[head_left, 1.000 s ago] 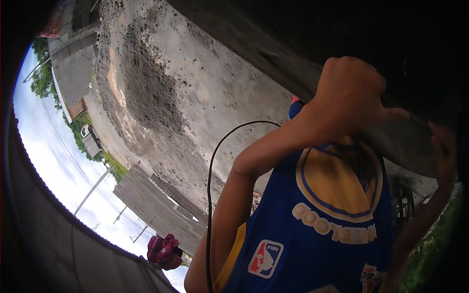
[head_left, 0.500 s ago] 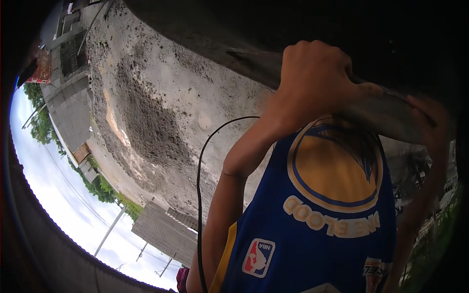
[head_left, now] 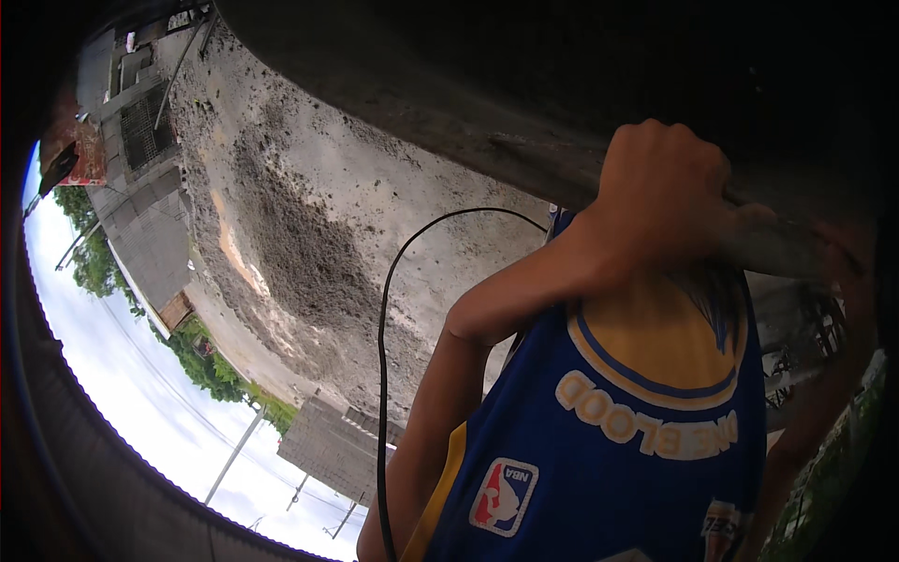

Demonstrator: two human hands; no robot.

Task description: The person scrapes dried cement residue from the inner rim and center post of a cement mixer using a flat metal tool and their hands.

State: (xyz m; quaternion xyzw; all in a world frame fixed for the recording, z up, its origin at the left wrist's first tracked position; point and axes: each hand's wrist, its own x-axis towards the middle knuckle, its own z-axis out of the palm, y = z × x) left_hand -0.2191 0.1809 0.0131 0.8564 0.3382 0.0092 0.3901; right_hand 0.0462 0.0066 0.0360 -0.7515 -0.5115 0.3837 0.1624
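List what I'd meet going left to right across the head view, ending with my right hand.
Rusty reddish panel, grey block wall, dark grey gravel mound, thin black curved cable, bare left hand, bare, dimly lit right hand.

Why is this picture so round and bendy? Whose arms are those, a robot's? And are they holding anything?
No robot here! They are a person's own bare arms, seen from a wide camera worn on that person's head. Its lens bends straight edges. The left hand is curled over the edge of a big dark thing; I can't tell what that is. The right hand is near the same edge, too shadowy to show its grip. Below is the person's blue shirt, with a black cable beside it. Beyond, a dark gravelly patch lies on pale ground.
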